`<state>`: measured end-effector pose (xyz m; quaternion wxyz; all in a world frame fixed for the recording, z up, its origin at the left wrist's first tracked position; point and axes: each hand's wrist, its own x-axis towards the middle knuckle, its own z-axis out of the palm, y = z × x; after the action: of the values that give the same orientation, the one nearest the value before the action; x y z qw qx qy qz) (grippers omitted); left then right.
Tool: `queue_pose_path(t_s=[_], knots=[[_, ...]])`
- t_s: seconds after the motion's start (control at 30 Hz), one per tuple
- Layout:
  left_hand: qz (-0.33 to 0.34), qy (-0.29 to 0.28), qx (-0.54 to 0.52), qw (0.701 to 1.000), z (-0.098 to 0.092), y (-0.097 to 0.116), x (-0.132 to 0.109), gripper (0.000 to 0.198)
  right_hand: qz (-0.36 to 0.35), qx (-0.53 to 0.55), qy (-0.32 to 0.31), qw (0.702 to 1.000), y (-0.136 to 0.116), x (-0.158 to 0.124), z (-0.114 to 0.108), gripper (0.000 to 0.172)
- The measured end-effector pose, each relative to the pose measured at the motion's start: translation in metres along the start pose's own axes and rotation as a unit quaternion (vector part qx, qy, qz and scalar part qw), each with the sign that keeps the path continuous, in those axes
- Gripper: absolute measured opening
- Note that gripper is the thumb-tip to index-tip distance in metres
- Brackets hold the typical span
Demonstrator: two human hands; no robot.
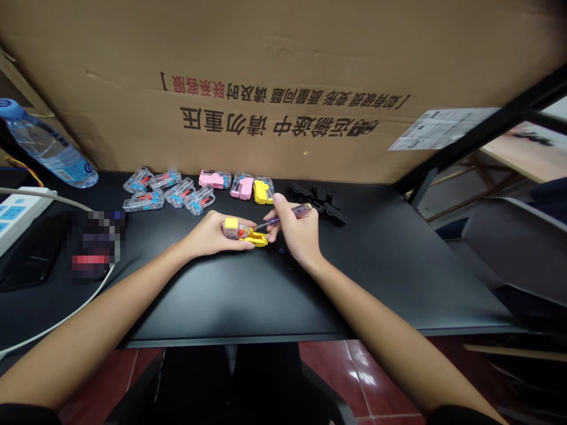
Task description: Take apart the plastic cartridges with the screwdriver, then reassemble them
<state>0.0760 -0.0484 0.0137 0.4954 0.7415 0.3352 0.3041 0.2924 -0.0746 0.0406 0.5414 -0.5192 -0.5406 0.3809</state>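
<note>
My left hand [211, 235] is closed around a small clear and yellow plastic part [241, 232] resting on the black table [363, 277]. My right hand [296, 231] grips a small purple-handled screwdriver [290, 215], its tip pointing left into that part. A tiny dark screw-like speck [280, 250] lies on the table just below the right hand.
Several clear plastic parts [168, 190], pink ones [224, 180], a yellow one [263, 191] and black pieces [319, 200] line the back. A big cardboard box [283, 82] stands behind. A water bottle [46, 146], a power strip [15, 212] and a white cable [66, 316] lie left.
</note>
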Motion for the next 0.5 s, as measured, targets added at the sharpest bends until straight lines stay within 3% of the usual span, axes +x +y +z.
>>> queue_pose_path(t_s=[0.27, 0.5], knots=[[0.010, -0.011, -0.008, 1.000, -0.0005, 0.0013, -0.0004, 0.058, -0.015, -0.002, -0.066, 0.998, 0.0022, -0.0011, -0.0009, 0.062], [0.013, -0.018, -0.019, 1.000, 0.0002, -0.0018, 0.0005, 0.059, 0.039, 0.022, -0.059, 0.997, 0.0049, 0.0072, 0.0033, 0.061]])
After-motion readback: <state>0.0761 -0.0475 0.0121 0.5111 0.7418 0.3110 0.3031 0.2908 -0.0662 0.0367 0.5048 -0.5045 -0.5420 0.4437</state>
